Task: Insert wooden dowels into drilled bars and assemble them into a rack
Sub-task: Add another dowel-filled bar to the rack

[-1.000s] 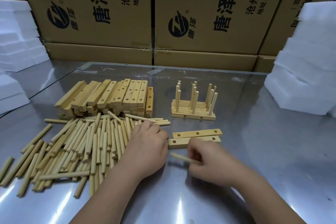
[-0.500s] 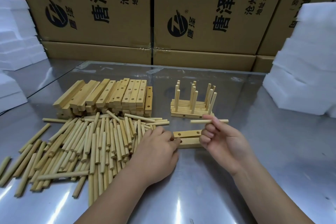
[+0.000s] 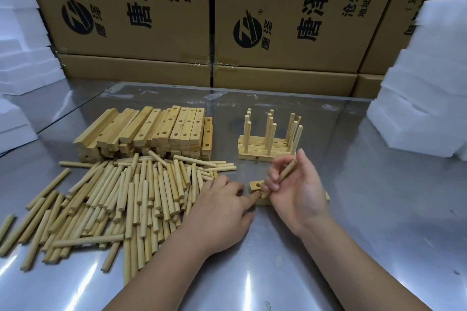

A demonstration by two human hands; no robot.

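Observation:
My right hand [image 3: 295, 192] pinches a wooden dowel [image 3: 286, 173], tilted with its lower end down at the left end of a drilled bar [image 3: 255, 185] lying on the table. My left hand [image 3: 222, 212] rests palm down beside it, its fingertips touching that bar's left end. The bars under my right hand are mostly hidden. A heap of loose dowels [image 3: 121, 199] spreads out on the left. Behind it is a stack of drilled bars [image 3: 154, 131]. A finished rack [image 3: 269, 139] with upright dowels stands behind my right hand.
Shiny metal table [image 3: 366, 222] with reflections. Large cardboard boxes [image 3: 278, 20] line the back edge. White foam blocks are stacked at the far right [image 3: 424, 98] and far left [image 3: 22, 45].
My right hand lifted the dowel off the table, then turned it from level to tilted with its tip down at the bar's left end. My left hand slid right to the bar.

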